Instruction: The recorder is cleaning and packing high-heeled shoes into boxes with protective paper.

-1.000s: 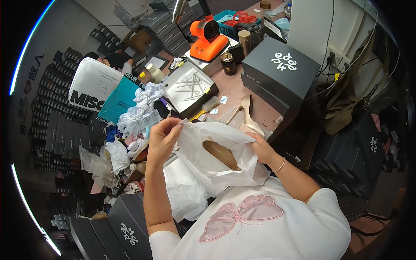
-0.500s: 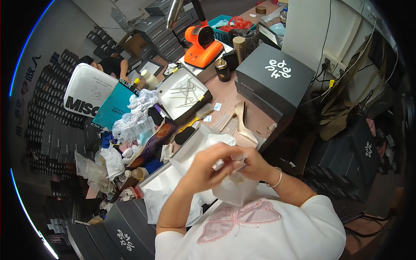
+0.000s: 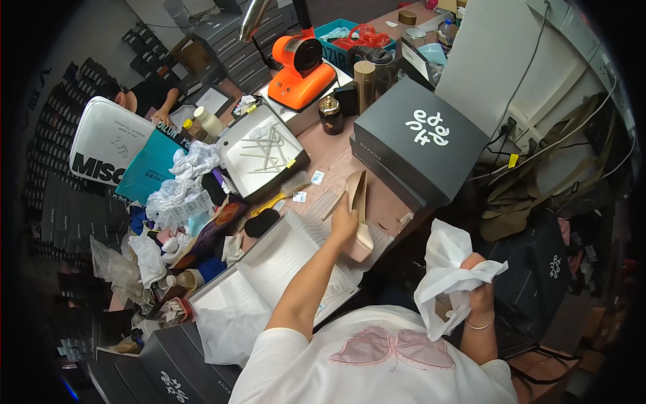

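A beige high-heeled shoe (image 3: 362, 232) lies on the pinkish table, and my left hand (image 3: 344, 221) grips its side near the heel. Off to the right, beyond the table's edge, my right hand (image 3: 480, 296) is closed on a thin white wrapping sheet (image 3: 441, 269), which hangs crumpled around the fingers. A brownish patch shows in its lower part; I cannot tell what it is. Below my left forearm sits an open shoebox (image 3: 286, 259) lined with white, ribbed packing. Some of its near edge is hidden by the forearm.
Dark grey shoeboxes (image 3: 410, 138) are stacked behind the shoe. A shallow box with white sticks (image 3: 259, 158), a yellow-handled brush (image 3: 272, 202) and an orange lamp base (image 3: 299, 71) stand farther back. Crumpled paper (image 3: 178, 195) heaps at left. Another person's hand (image 3: 161, 118) shows far left.
My hands have parted. The left has reached forward onto the high-heeled shoe, while the right has swung out to the right with the white wrapping sheet. The view has shifted slightly.
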`<state>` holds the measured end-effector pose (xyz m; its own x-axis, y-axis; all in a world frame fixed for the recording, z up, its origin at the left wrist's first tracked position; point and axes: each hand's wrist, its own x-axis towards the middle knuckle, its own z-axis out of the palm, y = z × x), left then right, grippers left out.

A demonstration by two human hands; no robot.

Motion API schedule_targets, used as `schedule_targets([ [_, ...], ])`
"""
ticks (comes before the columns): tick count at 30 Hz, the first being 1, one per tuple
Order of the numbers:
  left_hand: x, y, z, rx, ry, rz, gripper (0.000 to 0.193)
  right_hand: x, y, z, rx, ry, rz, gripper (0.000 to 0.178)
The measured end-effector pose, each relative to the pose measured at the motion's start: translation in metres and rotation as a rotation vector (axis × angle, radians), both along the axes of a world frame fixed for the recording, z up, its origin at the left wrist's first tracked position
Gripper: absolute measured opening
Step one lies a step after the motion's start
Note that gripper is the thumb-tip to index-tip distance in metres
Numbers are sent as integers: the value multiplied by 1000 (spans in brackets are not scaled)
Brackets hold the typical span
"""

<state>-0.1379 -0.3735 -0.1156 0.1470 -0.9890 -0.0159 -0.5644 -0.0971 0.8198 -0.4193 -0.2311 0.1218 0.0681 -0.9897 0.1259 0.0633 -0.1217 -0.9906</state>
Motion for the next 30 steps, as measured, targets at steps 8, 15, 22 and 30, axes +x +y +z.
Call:
schedule_targets([
  [8, 104, 54, 154, 372, 1122, 37, 54, 49, -108, -10, 69, 10, 83, 9],
  [15, 132, 127, 181, 320, 1181, 122, 52, 145, -197, -118, 90, 509, 353, 32],
  [22, 153, 203, 183, 331, 1023, 210, 49, 207, -135, 20, -619, 832, 646, 66],
  [30, 164, 249, 187, 436, 1054, 169, 46, 241, -93, 41, -826, 1054, 1064, 86],
])
